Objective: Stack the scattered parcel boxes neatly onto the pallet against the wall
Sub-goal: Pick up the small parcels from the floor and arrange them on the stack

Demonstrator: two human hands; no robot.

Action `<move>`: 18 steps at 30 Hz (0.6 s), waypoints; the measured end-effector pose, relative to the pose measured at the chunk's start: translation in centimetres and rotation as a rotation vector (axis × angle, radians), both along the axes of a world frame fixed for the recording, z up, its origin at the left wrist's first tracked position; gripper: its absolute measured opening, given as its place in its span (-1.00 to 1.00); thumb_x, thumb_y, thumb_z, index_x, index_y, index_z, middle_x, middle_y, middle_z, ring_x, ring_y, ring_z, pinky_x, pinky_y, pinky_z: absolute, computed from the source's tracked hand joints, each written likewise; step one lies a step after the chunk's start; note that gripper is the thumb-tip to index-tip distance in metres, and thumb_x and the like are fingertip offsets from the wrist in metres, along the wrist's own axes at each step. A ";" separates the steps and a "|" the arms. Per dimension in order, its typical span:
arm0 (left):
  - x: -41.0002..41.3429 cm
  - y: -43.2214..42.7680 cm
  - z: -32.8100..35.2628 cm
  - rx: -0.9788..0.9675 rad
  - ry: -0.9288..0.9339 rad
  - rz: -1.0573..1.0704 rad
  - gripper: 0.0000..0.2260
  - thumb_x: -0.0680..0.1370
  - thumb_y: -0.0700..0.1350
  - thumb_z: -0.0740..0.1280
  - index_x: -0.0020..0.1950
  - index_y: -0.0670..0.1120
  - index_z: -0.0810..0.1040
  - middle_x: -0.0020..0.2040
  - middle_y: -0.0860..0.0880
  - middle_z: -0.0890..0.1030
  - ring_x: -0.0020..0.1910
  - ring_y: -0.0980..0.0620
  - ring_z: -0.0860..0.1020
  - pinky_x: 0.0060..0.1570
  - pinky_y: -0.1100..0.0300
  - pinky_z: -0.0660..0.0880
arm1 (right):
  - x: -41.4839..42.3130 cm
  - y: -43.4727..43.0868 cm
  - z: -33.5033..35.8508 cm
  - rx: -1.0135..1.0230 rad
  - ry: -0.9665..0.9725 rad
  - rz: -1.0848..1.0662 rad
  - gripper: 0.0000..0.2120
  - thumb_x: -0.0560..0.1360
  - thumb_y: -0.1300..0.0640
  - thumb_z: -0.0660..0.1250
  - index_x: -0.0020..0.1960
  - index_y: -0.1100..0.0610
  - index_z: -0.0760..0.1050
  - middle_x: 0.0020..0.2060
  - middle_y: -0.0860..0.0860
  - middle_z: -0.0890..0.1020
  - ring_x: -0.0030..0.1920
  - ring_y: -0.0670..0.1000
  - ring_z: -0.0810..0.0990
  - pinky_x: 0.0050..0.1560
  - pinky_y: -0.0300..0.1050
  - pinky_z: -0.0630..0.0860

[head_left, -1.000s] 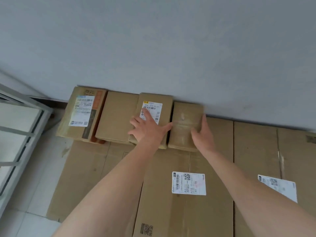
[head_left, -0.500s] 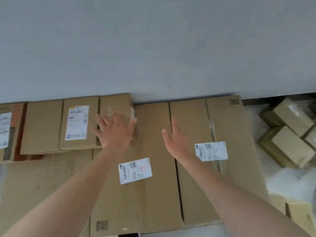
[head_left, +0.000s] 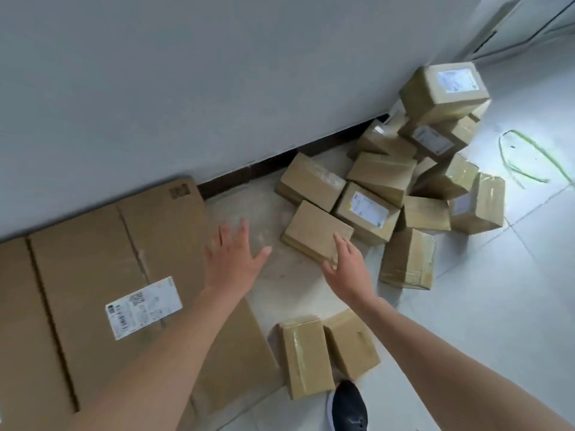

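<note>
Nearest, below the right forearm, a black shoe (head_left: 348, 405) stands on the pale tiled floor (head_left: 497, 306), and just beyond it two small taped boxes (head_left: 326, 353) lie side by side, touching each other, between the two arms. To the left of the left hand (head_left: 231, 259) spreads a layer of large flat cartons (head_left: 93, 259) laid against the grey wall (head_left: 217, 73), one bearing a white shipping label (head_left: 143, 306). Both hands are empty and spread apart, fingers splayed, holding nothing; the left hand hovers over the carton edge and bare floor. The right hand (head_left: 345, 265) has its fingertips on, or just over, the near corner of a flat brown box (head_left: 315, 233); contact cannot be told for sure. Just beyond and to the right of that hand, a heap of scattered parcel boxes (head_left: 404, 181) lies jumbled on the floor, tilted and leaning on one another, reaching back to the wall. Farther right of the heap, a loose green strap (head_left: 529, 157) curls on the floor.
</note>
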State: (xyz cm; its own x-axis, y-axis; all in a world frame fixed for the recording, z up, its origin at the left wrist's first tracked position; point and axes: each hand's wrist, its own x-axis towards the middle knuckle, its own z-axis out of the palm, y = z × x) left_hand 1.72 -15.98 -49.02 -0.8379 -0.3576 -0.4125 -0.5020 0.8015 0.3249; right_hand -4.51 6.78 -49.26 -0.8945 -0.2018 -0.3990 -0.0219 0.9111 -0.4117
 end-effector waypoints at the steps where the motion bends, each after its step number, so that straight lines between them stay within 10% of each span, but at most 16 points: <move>1: -1.9 2.6 -1.1 0.034 -0.005 -0.016 -0.25 0.54 0.36 0.11 0.60 0.05 -0.07 0.58 -0.20 0.05 0.55 -0.22 0.02 0.44 -0.25 0.17 | -1.4 2.9 -0.8 0.031 0.004 0.002 -0.36 0.58 0.03 0.24 0.58 0.07 0.07 0.54 0.05 0.20 0.54 0.05 0.10 0.51 0.01 0.14; 8: -12.1 17.0 -10.2 0.154 -0.152 0.233 -0.22 0.53 0.34 0.18 0.61 0.04 -0.06 0.59 -0.18 -0.03 0.56 -0.23 -0.05 0.37 -0.35 0.18 | -11.1 17.5 -9.1 0.239 0.025 0.108 -0.28 0.53 -0.04 0.29 0.58 0.08 0.06 0.53 0.13 0.22 0.53 0.13 0.13 0.51 0.04 0.13; 18: -19.9 21.0 -21.9 0.281 -0.175 0.872 0.10 0.30 0.54 0.26 0.57 0.15 -0.31 0.52 -0.20 -0.44 0.50 -0.43 -0.25 0.36 -0.39 0.15 | -22.4 17.0 -19.8 0.272 0.111 0.240 0.01 0.36 -0.32 0.40 0.58 0.01 -0.06 0.53 0.30 0.05 0.50 0.30 0.08 0.47 0.13 0.04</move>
